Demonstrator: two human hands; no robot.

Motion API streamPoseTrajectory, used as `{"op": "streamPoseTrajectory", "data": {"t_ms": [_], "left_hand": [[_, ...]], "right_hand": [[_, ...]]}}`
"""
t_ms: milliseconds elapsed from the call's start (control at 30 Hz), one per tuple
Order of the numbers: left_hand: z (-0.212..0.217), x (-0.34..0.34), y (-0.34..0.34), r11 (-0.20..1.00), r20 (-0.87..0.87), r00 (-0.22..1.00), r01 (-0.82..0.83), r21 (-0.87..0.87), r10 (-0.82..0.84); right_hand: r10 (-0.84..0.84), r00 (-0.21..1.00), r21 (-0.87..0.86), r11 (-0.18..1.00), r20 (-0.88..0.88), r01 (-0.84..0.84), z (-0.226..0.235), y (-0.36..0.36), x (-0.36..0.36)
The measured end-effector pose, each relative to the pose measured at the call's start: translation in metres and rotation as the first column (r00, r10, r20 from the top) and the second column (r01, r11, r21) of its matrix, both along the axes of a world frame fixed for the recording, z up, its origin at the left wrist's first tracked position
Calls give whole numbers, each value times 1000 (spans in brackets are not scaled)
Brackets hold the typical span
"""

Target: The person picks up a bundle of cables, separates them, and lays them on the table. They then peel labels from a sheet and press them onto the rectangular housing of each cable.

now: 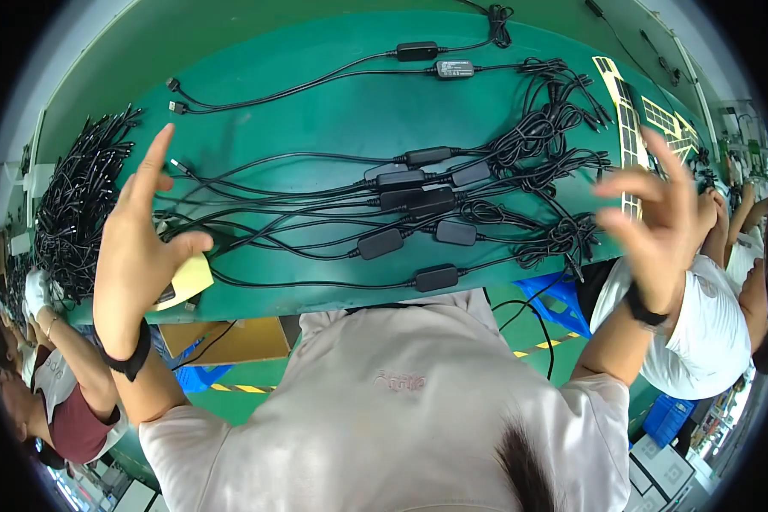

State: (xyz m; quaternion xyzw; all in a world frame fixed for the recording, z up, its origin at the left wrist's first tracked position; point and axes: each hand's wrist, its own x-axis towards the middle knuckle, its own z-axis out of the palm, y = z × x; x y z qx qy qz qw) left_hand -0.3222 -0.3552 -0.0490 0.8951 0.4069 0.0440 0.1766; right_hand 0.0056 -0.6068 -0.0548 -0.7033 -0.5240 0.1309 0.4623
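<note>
A worker in a pale short-sleeved shirt [333, 410] raises both hands over a smooth green tabletop [273, 128] spread with wiring. The left hand [136, 243] is splayed and appears to grip nothing; near it is a square of yellow paper [194, 280], though whether the thumb touches it cannot be told. The right hand [661, 222], slightly blurred, curls loosely with nothing visible in its grasp, its fingers close to pale yellow label sheets with dark rectangles [626, 119] in this view.

Thin black cables [333, 286] with flat black rectangular boxes [436, 278] lie across the middle of the tabletop, between the hands. Their long axes run left to right, slightly fanned, with the boxes lying lengthwise along them. Slim metal-tipped plugs [177, 107] point left; black coils [529, 132] gather at right.

The work looks partway along: on the far side, two cables lie apart, one bearing a box with a pale-printed face [455, 69], while boxes in the middle group show plain faces. A dense heap of black leads [77, 213] at left suggests plenty left to handle.
</note>
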Motion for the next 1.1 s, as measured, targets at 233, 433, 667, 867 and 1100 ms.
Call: {"op": "streamPoseTrajectory", "data": {"t_ms": [233, 433, 667, 867, 1100], "left_hand": [[3, 49, -45, 896, 233, 904, 404, -185, -359], [-11, 103, -22, 848, 10, 855, 512, 136, -518], [-57, 166, -24, 755, -1, 758, 651, -82, -653], [-76, 171, -20, 807, 75, 827, 561, -185, -558], [-35, 155, -14, 768, 350, 913, 375, -518, -210]], "right_hand": [[455, 844, -305, 877, 284, -370, -43, 58, -39], [219, 956, -170, 968, 196, -187, -26, 81, -9], [450, 871, -537, 793, 198, -288, -26, 92, 29], [388, 912, -445, 845, 130, -296, -22, 59, 55], [96, 993, -370, 922, -66, -114, -19, 40, 54]]}}
